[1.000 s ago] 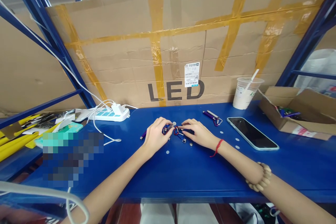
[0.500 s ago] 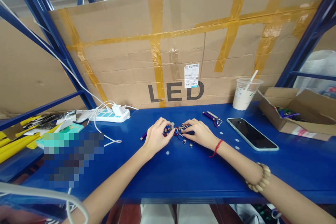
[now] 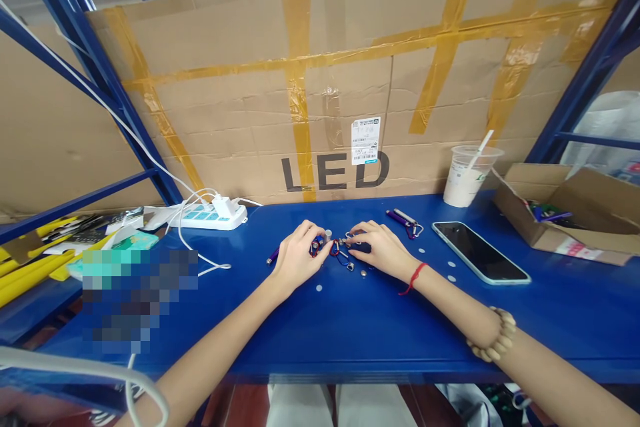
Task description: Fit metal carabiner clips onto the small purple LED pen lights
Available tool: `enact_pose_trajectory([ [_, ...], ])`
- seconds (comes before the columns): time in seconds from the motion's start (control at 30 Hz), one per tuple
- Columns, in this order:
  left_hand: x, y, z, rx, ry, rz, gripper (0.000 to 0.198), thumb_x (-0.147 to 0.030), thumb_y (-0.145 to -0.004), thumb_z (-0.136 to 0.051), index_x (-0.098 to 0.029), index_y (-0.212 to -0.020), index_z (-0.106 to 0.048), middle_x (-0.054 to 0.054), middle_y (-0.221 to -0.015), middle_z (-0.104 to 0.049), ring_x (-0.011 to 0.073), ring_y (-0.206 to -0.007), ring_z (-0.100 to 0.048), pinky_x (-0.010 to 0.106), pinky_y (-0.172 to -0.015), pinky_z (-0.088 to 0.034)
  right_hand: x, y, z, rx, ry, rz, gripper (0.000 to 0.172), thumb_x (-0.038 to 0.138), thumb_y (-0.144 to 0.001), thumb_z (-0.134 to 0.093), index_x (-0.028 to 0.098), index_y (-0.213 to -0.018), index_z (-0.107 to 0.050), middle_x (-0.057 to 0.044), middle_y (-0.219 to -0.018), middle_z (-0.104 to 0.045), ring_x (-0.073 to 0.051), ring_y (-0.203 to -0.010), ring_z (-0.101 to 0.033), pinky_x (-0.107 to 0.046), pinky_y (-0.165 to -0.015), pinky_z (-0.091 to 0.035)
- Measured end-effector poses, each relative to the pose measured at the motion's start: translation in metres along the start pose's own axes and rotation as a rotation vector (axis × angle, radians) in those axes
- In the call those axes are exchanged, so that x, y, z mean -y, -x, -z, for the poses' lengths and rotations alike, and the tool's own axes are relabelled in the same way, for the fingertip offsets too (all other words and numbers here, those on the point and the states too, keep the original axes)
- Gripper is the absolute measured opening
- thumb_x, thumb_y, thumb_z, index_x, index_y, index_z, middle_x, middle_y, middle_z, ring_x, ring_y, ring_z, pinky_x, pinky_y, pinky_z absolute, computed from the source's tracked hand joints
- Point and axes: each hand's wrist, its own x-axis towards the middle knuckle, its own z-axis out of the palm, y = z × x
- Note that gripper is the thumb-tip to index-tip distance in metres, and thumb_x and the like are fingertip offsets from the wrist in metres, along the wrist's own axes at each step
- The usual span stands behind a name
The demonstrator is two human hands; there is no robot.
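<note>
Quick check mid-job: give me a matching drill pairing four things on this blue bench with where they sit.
Things:
1. smartphone
2. plastic cup
3. power strip
4. cardboard box

Places:
A. far left, cables plugged in
B. flat, right of the hands
C. far right edge, flaps open
D. against the LED carton, straw inside

Pairs: 1-B, 2-D, 3-A, 4-C
</note>
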Motion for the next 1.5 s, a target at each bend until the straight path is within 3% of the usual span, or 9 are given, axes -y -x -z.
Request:
enact_pose_trajectory([
  [0.1, 0.0, 0.0, 0.0, -0.002, 0.002, -0.002, 0.02, -0.038, -0.081, -0.047, -0.021, -0.082, -0.057, -0.004, -0.085, -0.059, 0.0006, -0.072, -0.056, 0.01, -0.062, -0.043, -0.001, 0.0, 0.0, -0.007, 0.001, -0.01, 0.027, 0.039, -0.082, -0.047, 0.031, -0.103, -0.063, 0.0, -0.113, -0.054, -0.015, -0.103, -0.046, -0.032, -0.087, -0.035],
  [0.4, 0.0, 0.001, -0.001, 0.029, -0.002, 0.0, 0.02, -0.039, -0.081, -0.046, -0.022, -0.083, -0.057, -0.004, -0.086, -0.059, 0.0012, -0.075, -0.056, 0.01, -0.062, -0.044, -0.002, 0.001, 0.001, -0.005, -0.005, 0.002, 0.021, 0.04, -0.081, -0.049, 0.03, -0.084, -0.068, 0.001, -0.107, -0.056, -0.014, -0.1, -0.047, -0.033, -0.085, -0.035],
  [0.53, 0.001, 0.001, -0.001, 0.027, 0.003, -0.028, 0.019, -0.035, -0.082, -0.045, -0.022, -0.085, -0.059, -0.003, -0.088, -0.063, 0.0033, -0.081, -0.058, 0.013, -0.069, -0.047, -0.001, -0.001, 0.0, -0.042, -0.004, 0.02, 0.023, 0.038, -0.082, -0.048, 0.027, -0.08, -0.068, 0.001, -0.103, -0.058, -0.014, -0.097, -0.05, -0.033, -0.084, -0.037],
  [0.63, 0.002, 0.0, -0.002, 0.023, -0.019, -0.054, 0.018, -0.032, -0.082, -0.045, -0.023, -0.089, -0.059, -0.004, -0.089, -0.065, 0.0047, -0.082, -0.06, 0.015, -0.071, -0.049, 0.0, -0.002, 0.0, -0.183, -0.074, 0.055, 0.026, 0.04, -0.083, -0.047, 0.024, -0.079, -0.068, 0.0, -0.099, -0.06, -0.011, -0.09, -0.053, -0.029, -0.082, -0.04],
  [0.77, 0.002, 0.001, -0.003, 0.049, -0.024, -0.069, 0.016, -0.03, -0.082, -0.046, -0.024, -0.089, -0.06, -0.006, -0.089, -0.066, 0.005, -0.081, -0.06, 0.015, -0.068, -0.05, 0.005, 0.0, 0.002, -0.478, -0.209, 0.163, 0.024, 0.039, -0.081, -0.051, 0.021, -0.081, -0.067, -0.001, -0.093, -0.059, -0.006, -0.086, -0.055, -0.02, -0.079, -0.045],
  [0.87, 0.002, 0.002, -0.004, 0.069, -0.019, -0.085, 0.016, -0.029, -0.081, -0.048, -0.024, -0.089, -0.061, -0.005, -0.091, -0.067, 0.006, -0.083, -0.06, 0.015, -0.066, -0.051, 0.01, 0.003, 0.004, -0.574, -0.235, 0.274, 0.021, 0.035, -0.08, -0.054, 0.019, -0.081, -0.067, -0.002, -0.09, -0.058, -0.004, -0.083, -0.055, -0.017, -0.076, -0.047],
  [1.13, 0.0, 0.001, -0.003, 0.089, 0.003, -0.123, 0.017, -0.027, -0.08, -0.048, -0.024, -0.09, -0.062, -0.005, -0.087, -0.068, 0.0064, -0.078, -0.061, 0.018, -0.067, -0.052, 0.015, 0.003, 0.0, -0.554, -0.166, 0.42, 0.021, 0.031, -0.082, -0.051, 0.023, -0.087, -0.069, -0.003, -0.09, -0.059, -0.003, -0.079, -0.054, -0.016, -0.071, -0.047],
  [1.37, 0.001, 0.002, -0.003, 0.092, -0.005, -0.129, 0.017, -0.028, -0.081, -0.048, -0.024, -0.088, -0.062, -0.005, -0.086, -0.068, 0.0059, -0.078, -0.06, 0.017, -0.067, -0.051, 0.014, 0.004, 0.001, -0.551, -0.12, 0.44, 0.019, 0.03, -0.082, -0.051, 0.024, -0.087, -0.069, -0.002, -0.093, -0.059, -0.001, -0.074, -0.051, -0.015, -0.069, -0.046],
  [1.5, 0.002, 0.001, -0.004, 0.093, -0.018, -0.132, 0.015, -0.028, -0.081, -0.048, -0.023, -0.086, -0.061, -0.006, -0.086, -0.068, 0.0059, -0.078, -0.06, 0.017, -0.066, -0.05, 0.016, 0.005, 0.001, -0.453, -0.129, 0.407, 0.023, 0.033, -0.083, -0.048, 0.026, -0.091, -0.068, -0.002, -0.098, -0.057, -0.001, -0.077, -0.052, -0.014, -0.071, -0.046],
])
